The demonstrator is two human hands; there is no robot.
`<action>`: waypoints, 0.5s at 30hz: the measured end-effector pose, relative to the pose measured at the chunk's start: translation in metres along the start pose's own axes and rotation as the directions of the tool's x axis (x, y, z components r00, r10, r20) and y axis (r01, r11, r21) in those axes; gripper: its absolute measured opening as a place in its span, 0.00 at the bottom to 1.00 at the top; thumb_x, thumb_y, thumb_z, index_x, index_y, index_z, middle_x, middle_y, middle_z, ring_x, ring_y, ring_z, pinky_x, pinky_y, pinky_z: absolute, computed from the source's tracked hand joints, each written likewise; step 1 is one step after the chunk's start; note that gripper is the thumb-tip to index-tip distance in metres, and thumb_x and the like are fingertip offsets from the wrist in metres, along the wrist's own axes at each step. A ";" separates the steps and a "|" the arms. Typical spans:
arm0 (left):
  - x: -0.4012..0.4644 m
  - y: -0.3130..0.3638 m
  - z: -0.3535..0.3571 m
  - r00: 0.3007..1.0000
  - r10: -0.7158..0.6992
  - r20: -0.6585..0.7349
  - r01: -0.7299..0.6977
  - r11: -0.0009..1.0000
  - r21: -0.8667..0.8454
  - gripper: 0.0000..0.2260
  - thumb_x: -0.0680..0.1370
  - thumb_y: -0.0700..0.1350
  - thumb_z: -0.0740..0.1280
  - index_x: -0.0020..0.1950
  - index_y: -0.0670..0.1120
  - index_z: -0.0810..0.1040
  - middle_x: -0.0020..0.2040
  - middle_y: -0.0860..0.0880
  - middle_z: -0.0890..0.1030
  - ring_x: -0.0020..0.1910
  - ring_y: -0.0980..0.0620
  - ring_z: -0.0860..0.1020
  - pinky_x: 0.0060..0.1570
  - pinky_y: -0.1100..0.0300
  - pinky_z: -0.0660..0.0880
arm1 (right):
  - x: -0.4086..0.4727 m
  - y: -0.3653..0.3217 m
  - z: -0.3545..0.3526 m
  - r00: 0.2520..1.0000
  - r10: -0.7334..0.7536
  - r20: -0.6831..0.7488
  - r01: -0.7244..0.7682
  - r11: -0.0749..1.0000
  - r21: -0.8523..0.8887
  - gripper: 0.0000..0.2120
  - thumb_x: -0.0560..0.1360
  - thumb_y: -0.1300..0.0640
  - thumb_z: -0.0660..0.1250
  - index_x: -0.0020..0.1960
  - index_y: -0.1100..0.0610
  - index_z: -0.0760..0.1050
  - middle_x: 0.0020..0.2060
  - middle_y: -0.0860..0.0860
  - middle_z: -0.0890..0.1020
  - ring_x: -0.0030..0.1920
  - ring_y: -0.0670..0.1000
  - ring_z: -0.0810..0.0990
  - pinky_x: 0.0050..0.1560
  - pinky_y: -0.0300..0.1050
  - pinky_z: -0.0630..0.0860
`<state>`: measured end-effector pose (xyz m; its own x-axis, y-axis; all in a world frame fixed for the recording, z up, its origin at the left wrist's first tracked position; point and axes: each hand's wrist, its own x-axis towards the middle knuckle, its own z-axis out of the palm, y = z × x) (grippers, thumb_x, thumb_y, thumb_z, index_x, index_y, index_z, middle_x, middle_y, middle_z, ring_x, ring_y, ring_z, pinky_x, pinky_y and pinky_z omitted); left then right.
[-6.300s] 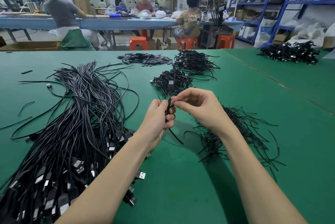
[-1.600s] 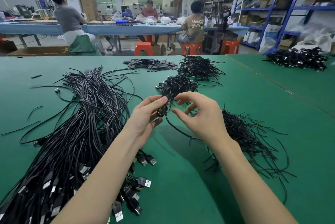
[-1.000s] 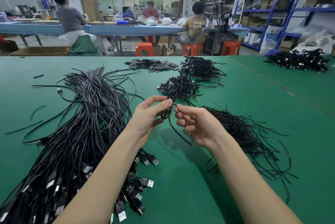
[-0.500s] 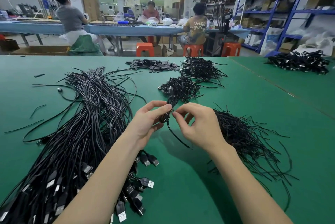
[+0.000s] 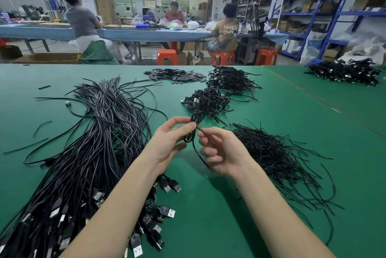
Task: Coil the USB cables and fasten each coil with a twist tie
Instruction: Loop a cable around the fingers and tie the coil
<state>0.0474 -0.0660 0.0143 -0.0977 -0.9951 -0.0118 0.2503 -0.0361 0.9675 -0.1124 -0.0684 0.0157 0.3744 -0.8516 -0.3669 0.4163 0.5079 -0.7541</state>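
Note:
My left hand (image 5: 171, 140) pinches a small black cable coil (image 5: 193, 130) between thumb and fingers, above the green table (image 5: 208, 211). My right hand (image 5: 221, 151) is just right of it, fingertips pinching a thin black twist tie (image 5: 198, 152) at the coil; the tie's free end hangs down past my palm. A big bundle of loose USB cables (image 5: 83, 153) lies to the left, plugs toward me. A heap of twist ties (image 5: 275, 159) lies to the right. Tied coils are piled beyond my hands (image 5: 208, 101).
A second coil pile (image 5: 231, 80) and flat black pieces (image 5: 175, 75) lie farther back. Another cable pile (image 5: 344, 71) sits on the adjoining table at right. Stray ties lie at the far left. People work at a blue bench behind, with orange stools and blue shelving.
My right hand has rolled palm-up and shifted a little lower at the coil, working the tie. My left hand holds the coil in about the same place.

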 end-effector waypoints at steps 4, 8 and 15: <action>-0.001 -0.002 0.002 0.997 0.054 0.056 -0.055 0.998 0.014 0.10 0.66 0.52 0.76 0.46 0.57 0.84 0.46 0.54 0.84 0.43 0.57 0.79 0.45 0.60 0.71 | 0.002 0.006 -0.003 0.965 0.177 0.192 -0.226 0.936 0.269 0.07 0.71 0.59 0.68 0.35 0.58 0.78 0.28 0.46 0.72 0.19 0.43 0.61 0.18 0.33 0.50; 0.005 -0.007 0.005 0.999 0.028 -0.019 -0.028 0.999 0.027 0.06 0.73 0.47 0.75 0.49 0.54 0.83 0.45 0.50 0.85 0.42 0.55 0.82 0.40 0.63 0.76 | 0.005 0.010 -0.003 0.989 0.093 0.111 -0.113 0.974 0.194 0.07 0.75 0.55 0.68 0.39 0.56 0.79 0.28 0.45 0.71 0.19 0.43 0.58 0.19 0.34 0.50; 0.077 0.003 -0.006 0.933 -0.161 -0.321 0.051 0.944 -0.327 0.01 0.79 0.34 0.67 0.48 0.37 0.76 0.46 0.40 0.78 0.40 0.49 0.79 0.30 0.67 0.77 | 0.025 0.036 -0.005 0.715 -0.649 -0.259 0.532 0.746 -0.400 0.21 0.83 0.50 0.63 0.33 0.53 0.80 0.26 0.47 0.72 0.26 0.43 0.66 0.27 0.37 0.62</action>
<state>0.0461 -0.1435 0.0151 0.1775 -0.9523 -0.2483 0.5464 -0.1144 0.8297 -0.0918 -0.0722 -0.0237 -0.2175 -0.9723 0.0858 0.1780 -0.1260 -0.9759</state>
